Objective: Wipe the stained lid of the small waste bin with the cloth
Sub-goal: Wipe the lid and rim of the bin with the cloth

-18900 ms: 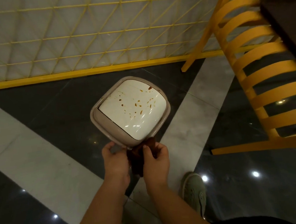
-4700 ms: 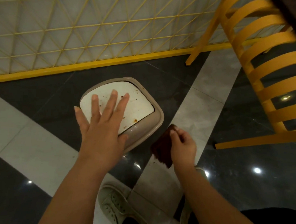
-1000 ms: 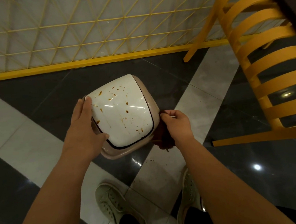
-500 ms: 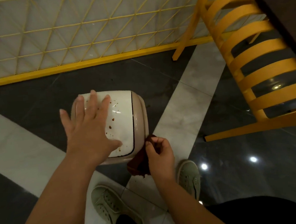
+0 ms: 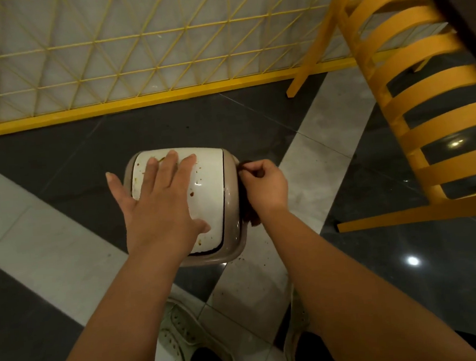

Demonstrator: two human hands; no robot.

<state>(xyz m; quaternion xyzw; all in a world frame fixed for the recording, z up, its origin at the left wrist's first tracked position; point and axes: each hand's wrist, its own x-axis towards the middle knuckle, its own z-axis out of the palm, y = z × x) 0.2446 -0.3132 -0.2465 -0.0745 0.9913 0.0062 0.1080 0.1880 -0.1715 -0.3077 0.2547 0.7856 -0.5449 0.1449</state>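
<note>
Head view, looking down: the small waste bin [image 5: 234,206] is seen standing on a floor [image 5: 62,175] of dark tiles crossed by pale bands. Its white lid [image 5: 206,188] is framed by the beige rim, and brown specks are scattered over the lid, thickest near the far left corner and along the near edge. The left hand [image 5: 159,202] is laid flat on the lid with fingers straight and spread; nothing is gripped by it, and much of the lid's left half is covered. The right hand [image 5: 264,185] is held against the bin's right side, its fingers curled round a dark brown cloth [image 5: 250,216], which is pressed between the hand and the rim and hangs a little below the wrist. A few dark crumbs are visible on the pale tile just in front of the bin. 2 pale shoes [image 5: 185,333] are seen below, between the forearms. A yellow slatted chair [image 5: 423,105] stands to the right, well apart from the bin, and a yellow wire fence [image 5: 137,46] runs along the far side.
</note>
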